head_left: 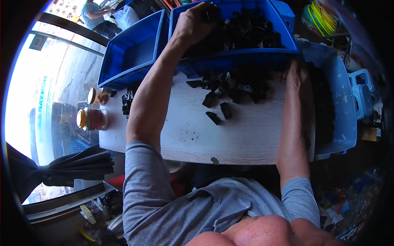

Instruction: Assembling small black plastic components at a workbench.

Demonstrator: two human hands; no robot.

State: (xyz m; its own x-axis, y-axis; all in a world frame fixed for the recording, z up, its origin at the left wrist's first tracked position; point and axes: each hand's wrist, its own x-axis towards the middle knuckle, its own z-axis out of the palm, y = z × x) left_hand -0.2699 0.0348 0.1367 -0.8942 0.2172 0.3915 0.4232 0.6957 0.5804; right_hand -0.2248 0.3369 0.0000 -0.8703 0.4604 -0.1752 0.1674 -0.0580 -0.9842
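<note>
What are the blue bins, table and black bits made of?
Blue bins: probably plastic, smooth with a soft sheen. Table: wood or laminate, dull; streaky grain shows. Black bits: perhaps plastic, slightly glossy; some have silvery, maybe metal parts.

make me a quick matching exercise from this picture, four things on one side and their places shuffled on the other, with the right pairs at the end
Things:
1. left hand
2. right hand
3. yellow-lidded jar
4. yellow-green coil

Places:
A. at the left edge of the table
B. in the upper right of the picture
C. over the left part of the blue bin that holds black parts
D. just below that bin's near right corner, as the picture shows it

Right pairs: 1-C, 2-D, 3-A, 4-B
</note>
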